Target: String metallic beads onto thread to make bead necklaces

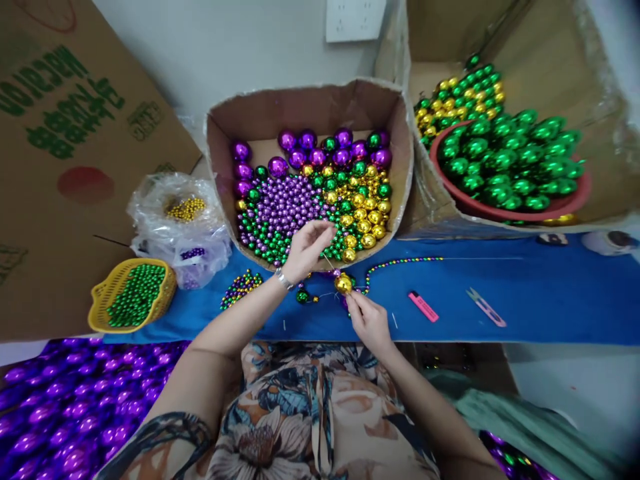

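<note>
A gold ball (343, 284) sits low over the front of the desk (360, 333), just in front of an open carton (305, 110). The right hand (369, 320) has thumb and finger brought together at the ball's lower edge, so its grip is narrow and holds the ball there. The left hand (307, 250) is raised above and to the left, over the carton's front edge, its fingertips pinched on a thin thread (327, 261) that runs down toward a small purple bead (337, 273) touching the top of the ball. Just left of the ball lie a green ball (302, 295) and a small gold bead (315, 299). To the right, a string of small beads (400, 262) curves across the blue cloth and ends in a bare length of thread. Nearer the right edge lie a pink stick (423, 306) and small snips (486, 307); left of the hands is a pile of mixed beads (241, 288). The carton holds purple, green and gold balls in several sizes. Farther left are a yellow basket (95, 310) of green beads (136, 295) and clear plastic bags, while a red tub (586, 193) of green balls (520, 160) rests in a box on the far right
</note>
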A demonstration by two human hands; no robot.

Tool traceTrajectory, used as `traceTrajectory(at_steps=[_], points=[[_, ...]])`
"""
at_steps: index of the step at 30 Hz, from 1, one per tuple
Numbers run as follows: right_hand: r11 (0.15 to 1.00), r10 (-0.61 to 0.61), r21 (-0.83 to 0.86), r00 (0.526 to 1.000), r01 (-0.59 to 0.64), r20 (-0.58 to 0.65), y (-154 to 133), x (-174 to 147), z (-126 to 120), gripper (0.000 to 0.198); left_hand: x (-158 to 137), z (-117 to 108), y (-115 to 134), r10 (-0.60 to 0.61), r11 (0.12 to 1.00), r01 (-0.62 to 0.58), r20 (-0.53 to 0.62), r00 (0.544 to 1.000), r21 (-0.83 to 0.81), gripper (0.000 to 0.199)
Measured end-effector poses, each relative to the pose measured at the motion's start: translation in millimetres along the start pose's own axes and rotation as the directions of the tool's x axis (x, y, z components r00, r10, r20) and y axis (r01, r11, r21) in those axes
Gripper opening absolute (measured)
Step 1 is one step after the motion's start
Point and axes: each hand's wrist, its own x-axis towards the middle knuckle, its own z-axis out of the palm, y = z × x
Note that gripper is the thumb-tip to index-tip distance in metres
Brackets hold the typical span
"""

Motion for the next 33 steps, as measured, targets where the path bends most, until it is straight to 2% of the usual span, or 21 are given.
traceTrajectory(at_steps=[1,2,3,5,7,9,10,12,15,17,19,22,25,28,30,33], points=[[1.000,-0.002,0.006,1.000,0.002,-0.007,0.5,-0.4,-1.2,0.022,18.9,5.9,-0.5,0.122,0.976,-0.127,0.039,0.992,0.177,0.023],[1.000,-0.002,0.009,1.000,0.002,-0.011,0.7,-0.6,-2.5,0.022,37.7,12.8,-1.7,0.226,0.908,-0.248,0.105,0.968,0.336,0.021],[1.000,0.002,0.012,1.000,-0.002,-0.010,0.6,-0.8,-3.7,0.022,55.4,20.5,-3.4,0.290,0.809,-0.355,0.208,0.934,0.468,0.021],[1.000,0.023,0.016,1.000,-0.023,-0.007,0.1,-1.0,-6.3,0.023,84.5,35.8,-8.1,0.313,0.575,-0.503,0.394,0.864,0.645,0.024],[0.999,0.047,0.018,0.999,-0.047,-0.011,-0.1,-1.4,-9.0,0.024,103.6,46.1,-13.9,0.255,0.361,-0.580,0.521,0.814,0.730,0.023],[0.998,0.065,0.023,0.998,-0.065,-0.012,1.1,-2.0,-11.3,0.025,115.1,46.8,-19.0,0.202,0.205,-0.616,0.583,0.787,0.761,0.023],[0.997,0.071,0.026,0.997,-0.071,-0.014,2.2,-2.3,-12.2,0.025,119.5,43.1,-20.9,0.190,0.153,-0.619,0.592,0.784,0.771,0.023],[0.996,0.081,0.031,0.997,-0.080,-0.018,5.2,-2.7,-13.4,0.025,127.8,30.1,-22.5,0.200,0.108,-0.580,0.554,0.808,0.808,0.025],[0.996,0.080,0.044,0.997,-0.079,-0.024,10.1,-1.6,-13.3,0.025,141.5,9.6,-20.0,0.250,0.162,-0.466,0.421,0.872,0.870,0.025],[0.996,0.072,0.053,0.997,-0.070,-0.021,12.5,0.4,-12.3,0.025,149.6,5.6,-17.5,0.265,0.196,-0.443,0.387,0.883,0.875,0.026],[0.996,0.066,0.056,0.998,-0.065,-0.017,13.7,2.8,-11.2,0.024,155.1,12.2,-16.9,0.255,0.215,-0.483,0.429,0.867,0.849,0.028],[0.996,0.069,0.059,0.998,-0.068,-0.009,14.1,5.3,-10.6,0.025,159.5,34.7,-20.3,0.199,0.264,-0.554,0.518,0.832,0.789,0.030],[0.995,0.078,0.060,0.997,-0.078,-0.003,13.9,5.2,-11.5,0.026,163.2,54.5,-24.0,0.112,0.308,-0.525,0.518,0.848,0.794,0.044],[0.994,0.090,0.057,0.996,-0.089,-0.010,13.6,4.0,-13.5,0.026,165.5,59.1,-23.3,0.064,0.359,-0.467,0.478,0.876,0.808,0.053],[0.994,0.095,0.055,0.995,-0.094,-0.021,12.9,3.9,-15.3,0.026,161.2,53.0,-18.9,0.093,0.460,-0.430,0.440,0.893,0.777,0.053],[0.995,0.088,0.042,0.996,-0.087,-0.030,11.4,5.3,-18.5,0.025,137.4,35.1,-6.0,0.160,0.770,-0.301,0.286,0.945,0.562,0.039]])
